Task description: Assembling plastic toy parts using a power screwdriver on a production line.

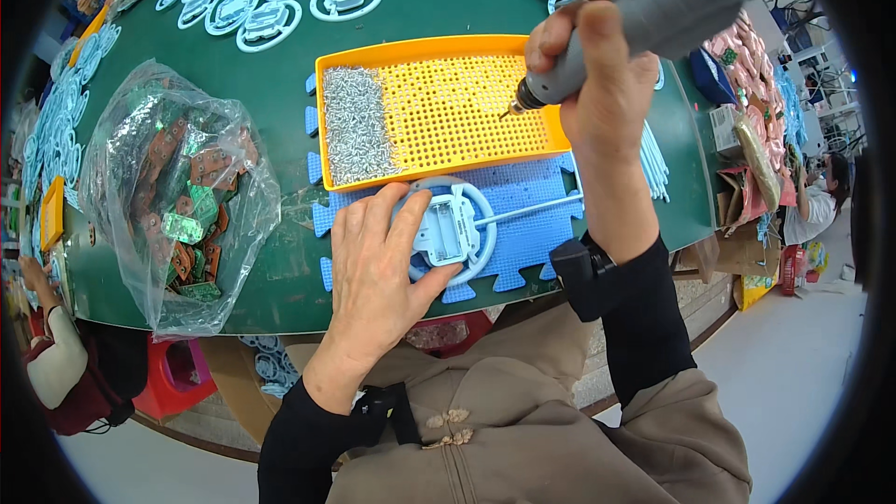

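My left hand point(373, 257) grips a light-blue plastic ring-shaped toy housing point(450, 229) at its left side, thumb on the lower rim and fingers over the top. A rectangular recess faces up in its middle, and a thin blue rod point(532, 209) sticks out to the right. The housing lies on a blue foam mat point(546, 238). Raised at the upper right, my right hand point(611, 84) is wrapped round a grey electric screwdriver point(653, 23). Its bit is over the right part of a yellow perforated tray point(439, 45), apart from the housing. Small silver screws point(357, 126) fill the tray's left end.
On the green table point(299, 84), a clear plastic bag point(121, 168) of green and brown circuit boards stands left. Light-blue housings point(266, 19) are heaped along the back. Several blue rods point(655, 163) lie right. Other people point(821, 205) are at the room's sides.
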Action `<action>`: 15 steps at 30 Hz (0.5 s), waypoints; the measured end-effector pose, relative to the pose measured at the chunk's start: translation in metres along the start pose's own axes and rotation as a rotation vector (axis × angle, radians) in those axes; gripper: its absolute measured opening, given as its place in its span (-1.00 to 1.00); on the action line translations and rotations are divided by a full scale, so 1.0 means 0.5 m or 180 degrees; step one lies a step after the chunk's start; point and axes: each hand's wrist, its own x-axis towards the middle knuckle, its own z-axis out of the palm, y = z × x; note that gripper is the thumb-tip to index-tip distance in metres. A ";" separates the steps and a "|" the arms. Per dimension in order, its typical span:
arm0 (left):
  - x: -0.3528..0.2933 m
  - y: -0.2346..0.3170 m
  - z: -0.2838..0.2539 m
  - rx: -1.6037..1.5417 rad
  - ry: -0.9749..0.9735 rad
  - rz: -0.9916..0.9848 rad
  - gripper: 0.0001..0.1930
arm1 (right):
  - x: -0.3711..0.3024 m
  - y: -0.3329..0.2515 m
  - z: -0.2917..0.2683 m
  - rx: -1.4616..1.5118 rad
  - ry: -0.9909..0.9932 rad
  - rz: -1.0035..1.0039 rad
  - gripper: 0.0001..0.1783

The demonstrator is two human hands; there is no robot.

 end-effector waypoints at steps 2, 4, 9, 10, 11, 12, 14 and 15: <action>0.001 -0.001 0.001 -0.0001 0.0003 -0.0006 -0.22 | 0.008 0.026 -0.006 -0.0048 0.0048 -0.0039 -0.39; 0.000 -0.002 0.001 0.0002 -0.0003 -0.0039 -0.22 | 0.016 0.045 -0.007 -0.0016 0.0094 -0.0127 -0.44; 0.004 -0.003 -0.001 0.0058 -0.0017 -0.0033 -0.21 | 0.026 0.073 -0.010 0.0239 0.0064 0.0028 -0.45; 0.005 -0.002 -0.001 0.0053 -0.0025 -0.0032 -0.21 | 0.027 0.075 -0.010 0.0208 0.0057 0.0026 -0.46; 0.007 -0.001 -0.002 0.0049 -0.0028 -0.0026 -0.21 | 0.026 0.074 -0.012 0.0203 0.0061 0.0030 -0.46; 0.006 -0.003 -0.001 0.0057 -0.0029 -0.0035 -0.21 | 0.024 0.075 -0.010 0.0212 0.0088 0.0084 -0.48; 0.005 -0.004 0.000 0.0031 -0.0036 -0.0062 -0.21 | 0.023 0.079 -0.007 0.0231 0.0109 0.0141 -0.50; 0.006 -0.003 -0.001 -0.0005 -0.0039 -0.0066 -0.21 | 0.025 0.079 -0.007 0.0118 0.0069 0.0109 -0.51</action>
